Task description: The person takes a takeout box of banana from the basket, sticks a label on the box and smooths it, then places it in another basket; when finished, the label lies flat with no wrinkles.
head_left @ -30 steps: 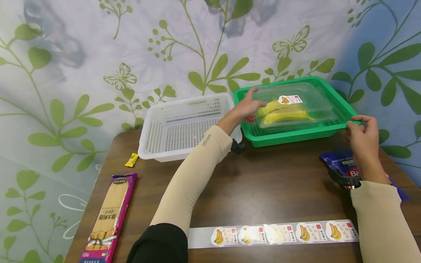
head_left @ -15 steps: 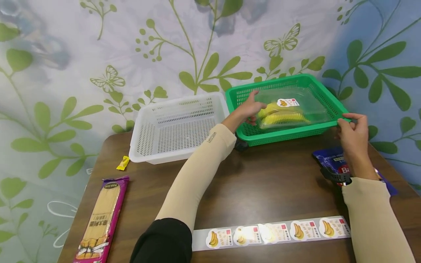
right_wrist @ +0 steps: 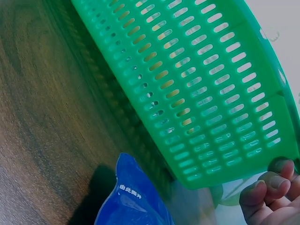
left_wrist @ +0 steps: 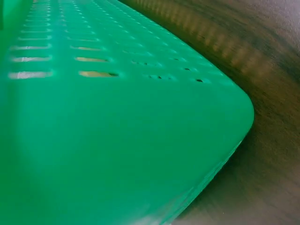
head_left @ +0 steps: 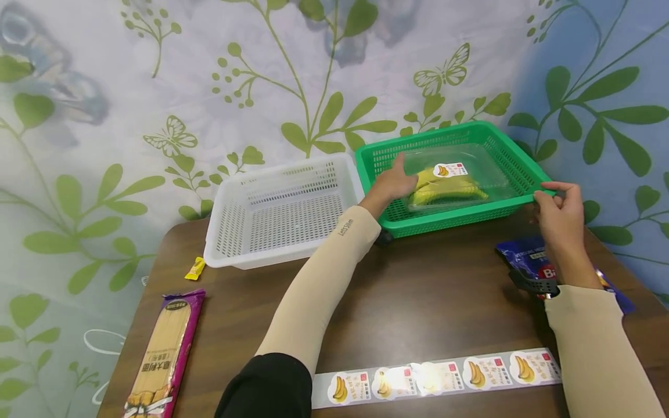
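A green perforated basket (head_left: 444, 220) stands at the back right of the table. In it lies a clear plastic container (head_left: 481, 168) with yellow bananas (head_left: 449, 190) inside and a banana sticker (head_left: 450, 169) on top. My left hand (head_left: 393, 184) reaches over the basket's left rim to the container's left end, its index finger straight; the lower fingers are hidden. Only the outer wall of the green basket (left_wrist: 117, 136) fills the left wrist view. My right hand (head_left: 561, 215) pinches the basket's right front corner; in the right wrist view its fingertips (right_wrist: 276, 183) are curled at the rim.
A white perforated basket (head_left: 292, 223) stands left of the green one. A blue bag (head_left: 522, 255) lies under my right wrist. Along the front runs a strip of banana stickers (head_left: 436, 378). Pasta in a purple pack (head_left: 167, 342) and a yellow wrapped sweet (head_left: 195, 268) lie left.
The container has come down from a raised, tilted position to lie lower in the green basket, my left hand going down with it. My right hand stays at the basket's corner.
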A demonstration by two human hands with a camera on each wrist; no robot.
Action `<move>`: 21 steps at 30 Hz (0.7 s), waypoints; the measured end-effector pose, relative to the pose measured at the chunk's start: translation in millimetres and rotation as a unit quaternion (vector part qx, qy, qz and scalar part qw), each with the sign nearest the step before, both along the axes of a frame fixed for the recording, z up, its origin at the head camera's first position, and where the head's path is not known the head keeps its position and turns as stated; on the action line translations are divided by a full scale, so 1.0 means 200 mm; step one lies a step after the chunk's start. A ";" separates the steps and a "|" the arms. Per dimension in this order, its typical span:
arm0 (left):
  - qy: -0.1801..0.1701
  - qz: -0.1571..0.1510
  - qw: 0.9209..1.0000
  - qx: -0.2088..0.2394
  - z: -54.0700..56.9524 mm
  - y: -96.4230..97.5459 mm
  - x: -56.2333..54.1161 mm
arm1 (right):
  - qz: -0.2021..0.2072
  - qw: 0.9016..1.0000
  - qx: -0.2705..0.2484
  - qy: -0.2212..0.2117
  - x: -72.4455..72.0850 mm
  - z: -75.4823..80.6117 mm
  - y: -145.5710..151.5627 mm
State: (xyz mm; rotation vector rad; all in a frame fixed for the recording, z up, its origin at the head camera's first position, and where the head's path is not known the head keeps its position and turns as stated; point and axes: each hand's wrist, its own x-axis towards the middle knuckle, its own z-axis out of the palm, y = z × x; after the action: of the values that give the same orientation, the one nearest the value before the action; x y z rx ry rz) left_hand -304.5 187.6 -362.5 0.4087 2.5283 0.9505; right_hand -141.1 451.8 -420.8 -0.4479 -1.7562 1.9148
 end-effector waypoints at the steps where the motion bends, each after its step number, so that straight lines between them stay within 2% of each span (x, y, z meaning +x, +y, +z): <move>1: 0.009 -0.003 1.000 -0.026 0.00 0.01 0.00 | 0.001 1.000 -0.002 0.002 0.00 0.00 0.01; 3: 0.034 -0.013 0.997 -0.071 0.01 0.02 0.00 | 0.003 1.000 -0.007 0.008 0.01 0.01 0.02; 6: 0.101 -0.025 0.985 -0.137 0.01 0.03 0.01 | 0.009 1.000 -0.014 0.011 0.00 0.01 0.02; 8: 0.153 -0.025 0.974 -0.162 0.02 0.01 0.02 | 0.015 1.000 -0.016 0.011 0.00 0.01 0.02; 10: 0.199 -0.032 0.965 -0.166 0.04 -0.03 0.05 | 0.022 1.000 -0.017 0.010 -0.02 0.01 0.01; 12: 0.234 -0.047 0.959 -0.152 0.06 -0.10 0.10 | 0.026 1.000 -0.015 0.006 -0.03 0.00 0.00; 15: 0.276 -0.083 0.951 -0.112 0.10 -0.26 0.23 | 0.025 1.000 -0.005 -0.005 -0.06 -0.01 0.00; 18: 0.302 -0.111 0.943 -0.079 0.10 -0.45 0.38 | -0.013 0.996 0.070 -0.056 -0.06 -0.02 0.02; 20: 0.313 -0.114 0.941 -0.064 0.08 -0.58 0.45 | -0.048 0.986 0.132 -0.092 -0.06 -0.02 0.04; 21: 0.319 -0.111 0.939 -0.057 0.06 -0.64 0.48 | -0.064 0.978 0.167 -0.111 -0.06 -0.02 0.04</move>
State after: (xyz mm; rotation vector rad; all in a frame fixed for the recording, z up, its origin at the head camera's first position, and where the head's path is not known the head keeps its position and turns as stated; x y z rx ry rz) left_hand -208.9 58.7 -349.8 1.0884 2.9888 0.6463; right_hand -153.3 460.5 -425.2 -0.6512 -2.0874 1.4897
